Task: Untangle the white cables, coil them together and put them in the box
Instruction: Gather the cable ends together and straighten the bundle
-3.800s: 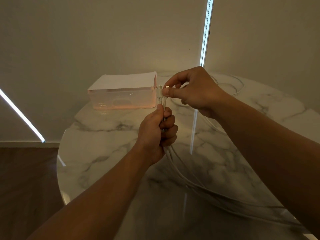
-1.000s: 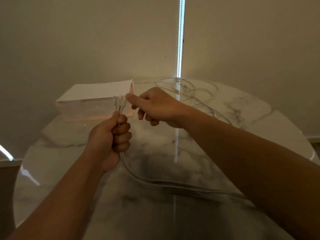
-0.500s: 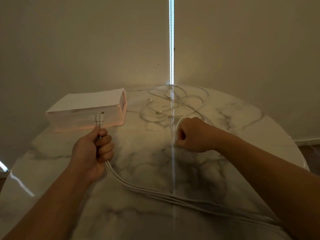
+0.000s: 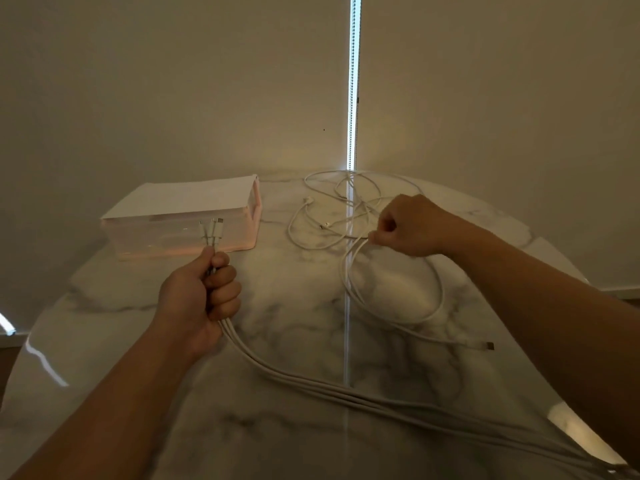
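Note:
My left hand grips a bundle of white cables just below their plugs, which stick up above the fist. The bundle trails down and to the right across the round marble table to its near right edge. My right hand pinches another white cable that forms a loop on the table, with its plug end lying free to the right. A tangle of more white cables lies at the far side of the table. The translucent pink box stands at the far left.
A white sheet or lid covers the top of the box. A beige wall rises behind the table, split by a bright vertical light strip. The table's curved edge runs along the left and right.
My right hand left the plugs at my left hand, crossed to the right and took hold of a cable near the tangle, pulling a loop toward me. My left hand kept its grip.

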A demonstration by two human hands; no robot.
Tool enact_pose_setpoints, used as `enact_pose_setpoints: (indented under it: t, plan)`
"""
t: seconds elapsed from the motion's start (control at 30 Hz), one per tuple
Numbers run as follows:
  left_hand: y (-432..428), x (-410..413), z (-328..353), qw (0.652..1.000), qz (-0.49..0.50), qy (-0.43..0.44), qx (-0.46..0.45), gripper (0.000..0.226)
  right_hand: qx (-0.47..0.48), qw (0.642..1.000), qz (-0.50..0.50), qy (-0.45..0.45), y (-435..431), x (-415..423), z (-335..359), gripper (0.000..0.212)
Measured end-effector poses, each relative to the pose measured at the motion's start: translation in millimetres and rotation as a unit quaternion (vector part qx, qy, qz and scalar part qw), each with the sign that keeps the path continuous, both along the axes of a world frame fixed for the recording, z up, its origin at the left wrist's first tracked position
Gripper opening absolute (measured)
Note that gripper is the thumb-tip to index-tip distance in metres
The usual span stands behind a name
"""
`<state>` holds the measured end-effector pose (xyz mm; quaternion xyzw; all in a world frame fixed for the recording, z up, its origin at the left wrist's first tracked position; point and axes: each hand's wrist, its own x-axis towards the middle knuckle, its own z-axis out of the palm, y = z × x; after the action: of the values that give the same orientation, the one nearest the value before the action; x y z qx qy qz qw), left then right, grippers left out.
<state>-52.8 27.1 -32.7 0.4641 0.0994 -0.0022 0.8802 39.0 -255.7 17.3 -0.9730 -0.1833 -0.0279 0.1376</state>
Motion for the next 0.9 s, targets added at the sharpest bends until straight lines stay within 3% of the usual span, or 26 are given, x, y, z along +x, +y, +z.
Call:
enact_pose_setpoints:
  t: [0.17,0.3,0.37,0.43,0.6,0.67,0.77,0.9]
  plan:
    - [-0.9,-0.5,0.4,1.000,0.000,0.001,-0.014,0.039,0.008,0.999,0.028,-0.043,59.2,38.1,-22.9,0.022]
    - [-1.5,0.0,0.1,1.000,-0.001,0.003,-0.013,0.039,0.019,0.999,0.026,-0.031,109.3,53.2,-46.2,0.037]
    - [-2.0,0.1,0.1,1.000,0.001,0.004,-0.015,0.039,0.011,0.999,0.021,-0.031,124.0,58.9,-53.6,0.032]
    - [-1.9,-0.2,0.2,1.000,0.000,0.004,-0.019,0.040,-0.011,1.000,0.018,-0.022,135.0,62.2,-54.4,0.016]
    - [-1.3,0.0,1.3,1.000,-0.005,-0.006,-0.027,0.040,-0.120,0.985,0.110,0.051,127.6,40.8,-24.0,0.007]
    - [-0.9,-0.2,2.3,0.999,-0.007,-0.010,-0.033,0.040,-0.173,0.965,0.141,0.141,110.9,28.9,-5.7,0.014]
    - [0.0,-1.4,2.8,0.999,-0.004,-0.009,-0.038,0.040,-0.210,0.942,0.089,0.246,98.1,25.0,8.1,0.037]
    - [-0.9,-2.8,3.2,0.999,-0.001,-0.002,-0.047,0.040,-0.165,0.978,0.025,0.127,118.7,18.3,-2.6,0.067]
